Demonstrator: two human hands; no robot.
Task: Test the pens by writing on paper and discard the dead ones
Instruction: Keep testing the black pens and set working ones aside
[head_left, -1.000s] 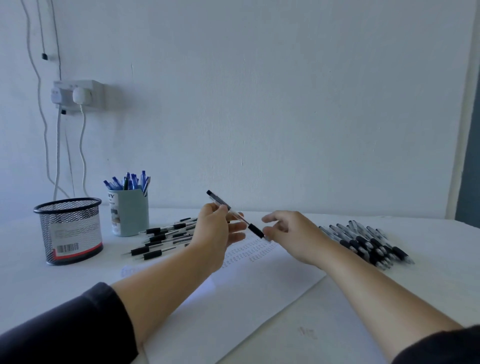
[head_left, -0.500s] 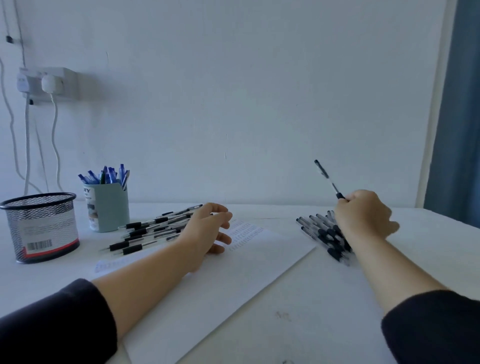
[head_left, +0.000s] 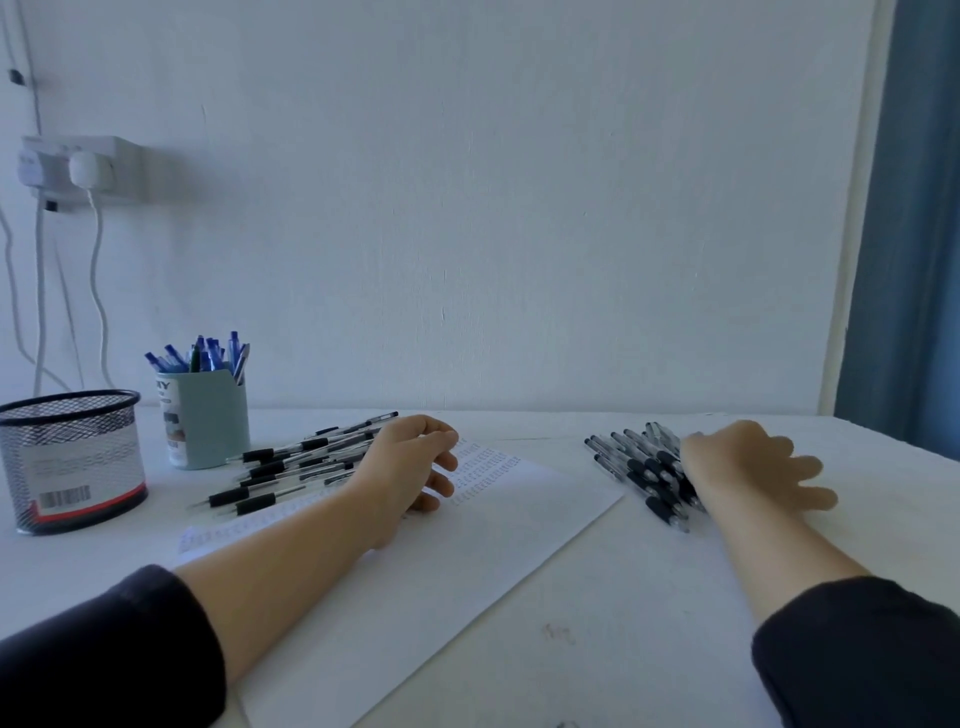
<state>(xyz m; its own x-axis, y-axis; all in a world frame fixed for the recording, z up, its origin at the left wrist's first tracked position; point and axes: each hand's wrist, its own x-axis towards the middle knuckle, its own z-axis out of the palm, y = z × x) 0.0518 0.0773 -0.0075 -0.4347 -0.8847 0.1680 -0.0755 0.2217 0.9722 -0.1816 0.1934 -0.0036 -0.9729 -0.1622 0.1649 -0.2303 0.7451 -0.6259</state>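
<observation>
A white sheet of paper (head_left: 467, 561) with rows of small pen marks lies on the table in front of me. My left hand (head_left: 410, 467) rests on its upper left part, fingers loosely curled, holding nothing. Behind that hand lies a spread of black-grip pens (head_left: 291, 467). A second pile of black-grip pens (head_left: 644, 467) lies right of the paper. My right hand (head_left: 753, 467) is over the right side of that pile with fingers spread and blurred; no pen shows in it.
A black mesh basket (head_left: 72, 457) stands at the far left. A pale blue cup (head_left: 208, 421) with several blue pens stands beside it. A wall socket with cables (head_left: 67, 166) is at upper left, a blue curtain (head_left: 914, 234) at right.
My right hand, which held a pen upright half a second ago, has come down on the right pile and no longer shows the pen. The left hand stays on the paper.
</observation>
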